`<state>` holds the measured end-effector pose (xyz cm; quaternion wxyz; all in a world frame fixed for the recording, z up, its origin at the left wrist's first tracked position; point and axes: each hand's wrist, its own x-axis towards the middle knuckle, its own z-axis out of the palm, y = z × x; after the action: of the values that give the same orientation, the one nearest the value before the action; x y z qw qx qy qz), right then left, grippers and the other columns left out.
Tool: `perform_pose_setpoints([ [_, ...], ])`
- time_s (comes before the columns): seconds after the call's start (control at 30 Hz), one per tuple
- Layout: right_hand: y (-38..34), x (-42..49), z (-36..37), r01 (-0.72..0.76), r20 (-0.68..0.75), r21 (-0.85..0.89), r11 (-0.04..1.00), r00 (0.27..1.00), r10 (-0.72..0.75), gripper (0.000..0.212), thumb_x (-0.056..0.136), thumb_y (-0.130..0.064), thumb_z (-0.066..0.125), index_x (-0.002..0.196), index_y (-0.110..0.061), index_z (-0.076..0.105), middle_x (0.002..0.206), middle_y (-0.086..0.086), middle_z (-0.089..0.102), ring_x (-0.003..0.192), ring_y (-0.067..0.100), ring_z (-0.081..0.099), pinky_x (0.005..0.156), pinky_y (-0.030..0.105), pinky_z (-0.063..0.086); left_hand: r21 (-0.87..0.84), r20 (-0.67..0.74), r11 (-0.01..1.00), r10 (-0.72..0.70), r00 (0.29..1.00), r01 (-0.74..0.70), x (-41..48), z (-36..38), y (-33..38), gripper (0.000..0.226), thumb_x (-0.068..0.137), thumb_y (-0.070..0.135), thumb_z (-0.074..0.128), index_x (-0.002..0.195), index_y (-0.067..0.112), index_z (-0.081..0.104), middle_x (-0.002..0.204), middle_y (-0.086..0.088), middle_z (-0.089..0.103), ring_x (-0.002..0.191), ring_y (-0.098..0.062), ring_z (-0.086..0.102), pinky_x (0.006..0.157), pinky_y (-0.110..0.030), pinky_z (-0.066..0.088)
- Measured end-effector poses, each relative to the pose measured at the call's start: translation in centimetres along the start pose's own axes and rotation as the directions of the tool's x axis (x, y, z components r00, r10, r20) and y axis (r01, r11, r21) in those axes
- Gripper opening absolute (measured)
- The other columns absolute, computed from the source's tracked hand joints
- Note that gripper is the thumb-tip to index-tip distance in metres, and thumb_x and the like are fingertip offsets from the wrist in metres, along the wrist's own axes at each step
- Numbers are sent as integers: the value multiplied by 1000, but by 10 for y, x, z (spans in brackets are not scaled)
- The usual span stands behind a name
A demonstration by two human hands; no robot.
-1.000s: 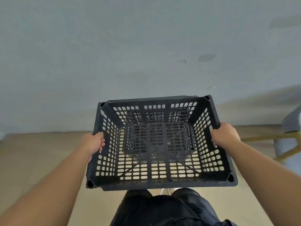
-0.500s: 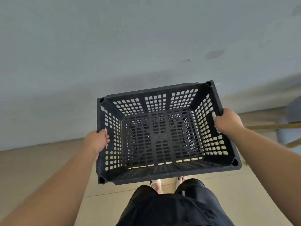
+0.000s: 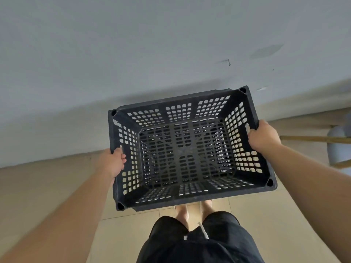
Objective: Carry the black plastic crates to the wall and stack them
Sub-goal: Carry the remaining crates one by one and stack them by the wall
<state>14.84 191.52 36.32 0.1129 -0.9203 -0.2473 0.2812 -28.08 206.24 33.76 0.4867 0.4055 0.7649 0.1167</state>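
Both hands grip crate [image 3: 190,154] rims near wall [image 3: 133,54].

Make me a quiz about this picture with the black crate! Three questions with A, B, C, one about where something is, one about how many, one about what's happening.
1. Where is the black plastic crate?
A. Held up above the tiled floor, in front of the wall
B. Resting on a table
C. Stacked on top of another crate

2. How many hands grip the crate?
A. None
B. One
C. Two

3. What is inside the crate?
A. Bottles
B. Nothing
C. Folded clothes

Answers:
1. A: the person's feet and the floor show below its near edge, and the wall rises beyond it.
2. C: the left hand holds the left rim and the right hand holds the right rim.
3. B: only the slotted bottom shows through the open top.
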Motion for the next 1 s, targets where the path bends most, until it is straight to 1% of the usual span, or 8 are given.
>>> perform_pose_setpoints([
  [0.13, -2, 10, 3, -24, 27, -46, 999, 999, 26, 34, 103, -26, 45, 124, -1, 49, 109, 21, 62, 86, 35, 54, 72, 41, 45, 18, 25, 999, -44, 999, 44, 6, 10, -4, 54, 110, 38, 36, 134, -5, 57, 105, -14, 69, 108, -32, 67, 90, -35, 50],
  [0.23, -5, 13, 4, -42, 55, -80, 996, 997, 46, 36, 104, -26, 43, 126, 2, 44, 114, 26, 61, 93, 41, 59, 70, 43, 46, 80, 7, 995, -55, 998, 54, 11, 8, -6, 49, 109, 42, 34, 109, 2, 63, 85, -7, 64, 85, -22, 62, 101, -45, 47],
  [0.3, -7, 14, 5, -60, 82, -131, 990, 994, 71, 37, 104, -24, 44, 129, 4, 40, 118, 29, 60, 99, 44, 61, 67, 42, 45, 124, -14, 991, -54, 998, 55, 13, 6, -6, 46, 109, 41, 35, 104, 4, 62, 79, -4, 61, 75, -18, 58, 95, -46, 51],
  [0.47, -9, 13, 7, -102, 114, -192, 976, 986, 126, 34, 100, -9, 47, 130, 5, 37, 120, 30, 59, 100, 44, 62, 62, 42, 44, 133, 0, 989, -59, 998, 58, 12, 1, -4, 50, 110, 34, 37, 123, -9, 59, 85, -7, 62, 72, -16, 58, 70, -29, 45],
  [0.6, -3, 10, 12, -98, 108, -201, 975, 987, 121, 29, 100, -9, 48, 125, 2, 38, 114, 29, 60, 82, 35, 55, 50, 36, 39, 138, 0, 989, -62, 998, 62, 10, 0, -9, 47, 110, 31, 37, 128, -7, 56, 90, -8, 63, 74, -16, 58, 78, -33, 48],
  [0.83, -3, 14, 15, -85, 91, -217, 972, 990, 107, 28, 101, -10, 48, 124, 2, 37, 110, 28, 59, 94, 42, 63, 64, 45, 47, 144, -33, 990, -4, 999, 9, 1, 4, -9, 24, 110, 29, 38, 121, 11, 48, 95, -9, 67, 80, -19, 62, 96, -51, 54],
  [0.9, 0, 13, 17, -76, 81, -195, 978, 992, 93, 21, 100, -7, 47, 117, -1, 37, 104, 25, 56, 94, 44, 62, 65, 44, 46, 142, -42, 990, -17, 999, 23, 1, 4, -7, 23, 110, 28, 38, 119, 10, 48, 95, -8, 66, 79, -19, 61, 93, -47, 54],
  [1.0, 4, 8, 19, -100, 91, -168, 981, 989, 116, 17, 100, -10, 48, 111, -5, 35, 94, 18, 52, 82, 37, 57, 60, 41, 44, 138, -35, 990, -26, 999, 31, 4, 1, -4, 23, 110, 27, 39, 117, 9, 50, 94, -7, 65, 74, -16, 59, 69, -31, 48],
])
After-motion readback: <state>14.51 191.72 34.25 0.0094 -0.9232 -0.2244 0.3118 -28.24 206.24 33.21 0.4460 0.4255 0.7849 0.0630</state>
